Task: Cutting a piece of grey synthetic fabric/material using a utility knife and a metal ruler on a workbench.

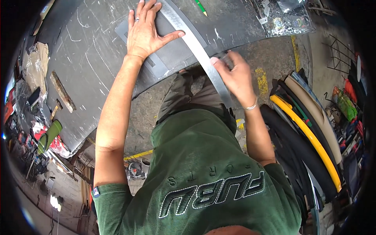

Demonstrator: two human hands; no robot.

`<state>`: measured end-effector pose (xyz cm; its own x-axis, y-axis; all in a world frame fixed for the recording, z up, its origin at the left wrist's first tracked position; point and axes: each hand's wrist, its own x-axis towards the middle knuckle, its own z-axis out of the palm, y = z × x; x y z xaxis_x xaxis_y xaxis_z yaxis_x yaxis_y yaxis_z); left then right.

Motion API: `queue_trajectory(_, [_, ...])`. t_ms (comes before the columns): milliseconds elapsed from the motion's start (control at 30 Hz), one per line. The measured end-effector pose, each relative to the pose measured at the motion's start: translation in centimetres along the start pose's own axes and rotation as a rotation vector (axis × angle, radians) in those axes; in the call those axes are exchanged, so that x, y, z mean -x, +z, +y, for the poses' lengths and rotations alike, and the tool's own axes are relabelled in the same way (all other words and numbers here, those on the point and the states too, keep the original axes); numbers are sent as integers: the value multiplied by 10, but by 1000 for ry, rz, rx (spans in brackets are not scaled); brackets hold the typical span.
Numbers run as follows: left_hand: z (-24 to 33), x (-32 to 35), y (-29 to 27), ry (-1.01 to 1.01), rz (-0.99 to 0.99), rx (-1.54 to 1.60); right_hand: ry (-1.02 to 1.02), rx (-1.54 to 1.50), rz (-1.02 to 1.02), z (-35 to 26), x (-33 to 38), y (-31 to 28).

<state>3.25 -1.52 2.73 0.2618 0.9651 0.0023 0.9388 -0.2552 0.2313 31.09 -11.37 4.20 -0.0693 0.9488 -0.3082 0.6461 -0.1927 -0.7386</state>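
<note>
A long metal straightedge (199,51) runs across a dark grey textured sheet (172,58) and sticks out past the table's near edge toward my body. My left hand (145,35) lies flat on the sheet with its fingers spread, the thumb on the straightedge. Beside the straightedge's right edge, just off the table, is my right hand (237,76). Its fingers are curled toward the thumb and partly blurred; a small blurred thing seems to be between them, too unclear to name. A green pencil (201,8) lies farther off, right of the straightedge.
The scratched dark table (90,78) has a wooden stick (62,91) and a green roll (49,136) at its left. Clear plastic packages (291,21) lie at the far right. Rolled materials, one yellow (309,137), stand on the right beside my right arm.
</note>
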Motion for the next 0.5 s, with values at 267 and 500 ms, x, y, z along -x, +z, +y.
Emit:
queue_trajectory(267, [-13, 5, 16, 56, 217, 39, 124, -122, -133, 9, 20, 26])
queue_trajectory(500, [-15, 4, 22, 60, 218, 51, 244, -478, -224, 32, 19, 33])
